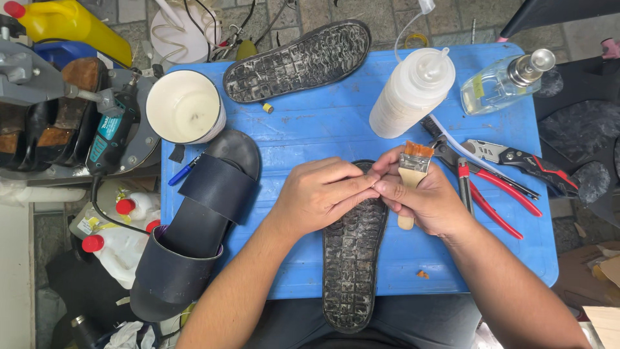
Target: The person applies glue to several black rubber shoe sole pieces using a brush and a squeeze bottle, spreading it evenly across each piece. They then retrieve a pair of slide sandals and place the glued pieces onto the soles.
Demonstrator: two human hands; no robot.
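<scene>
My right hand (431, 201) holds the brush (411, 174) in a firm grip while my left hand (321, 192), holding nothing, steadies the sole (352, 258), best pressed flat on the blue surface (323, 123)

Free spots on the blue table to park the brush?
Bare blue table between the white cup, the upper sole and the squeeze bottle; another patch at the near right corner, below the red pliers. Crowded: right edge with tools, left with the sandal, centre with both hands on the lower sole.
</scene>
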